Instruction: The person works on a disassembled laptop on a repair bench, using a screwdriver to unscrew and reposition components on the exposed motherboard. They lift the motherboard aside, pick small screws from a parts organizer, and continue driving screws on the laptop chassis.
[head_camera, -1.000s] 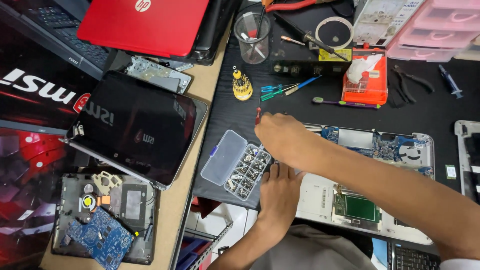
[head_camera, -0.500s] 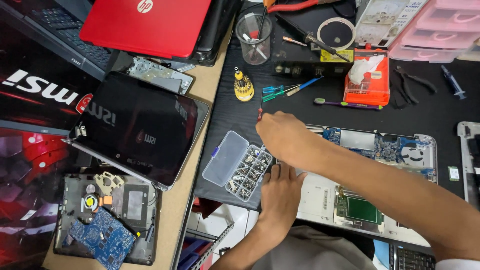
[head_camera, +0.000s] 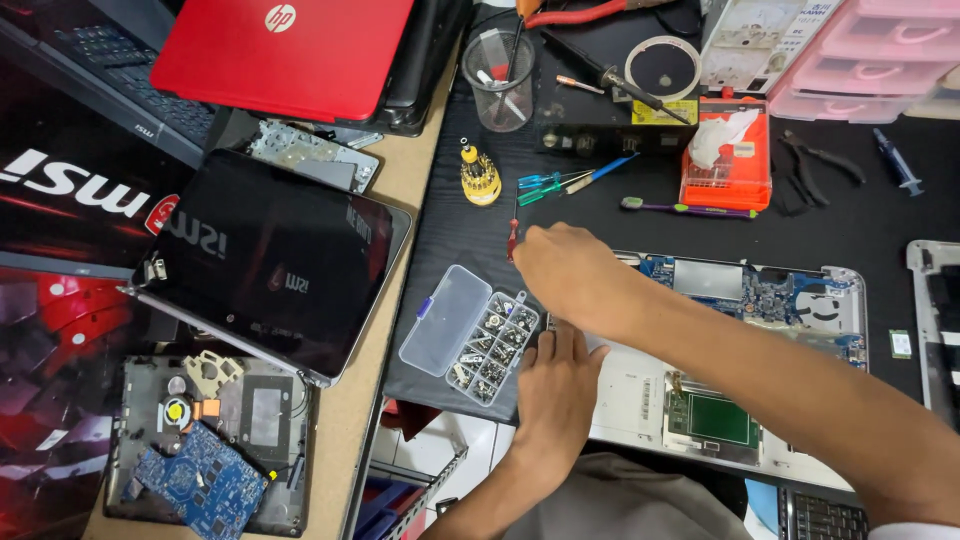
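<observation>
Screwdriver (head_camera: 513, 238) with a red handle is gripped upright in the right hand (head_camera: 572, 275), fingers folded around its shaft, at the left end of the opened laptop chassis (head_camera: 740, 340) on the black mat (head_camera: 470, 240). Tip contact is hidden behind the knuckles — cannot be told whether it sits on a screw or on the mat.

Left hand (head_camera: 553, 385) is laid flat, fingers together and extended, pressed on the near left corner of the chassis, fingertips just beside the screw organiser box (head_camera: 487, 340). Nothing is clasped in it.

Compared with a second ago, very little is altered: the right hand is found at the same spot over the chassis corner, the red handle showing in the same place, the left hand unmoved below it. The work is judged to be held at one fixing point rather than shifted along the board.

Organiser box is open, its clear lid (head_camera: 446, 320) folded out to the left, compartments filled with small metal screws. A yellow bit holder (head_camera: 479, 176) and blue-green tweezers (head_camera: 570, 180) lie beyond — well apart from both hands. A dark laptop lid (head_camera: 270, 260) rests to the left on the wooden bench (head_camera: 400, 190).
</observation>
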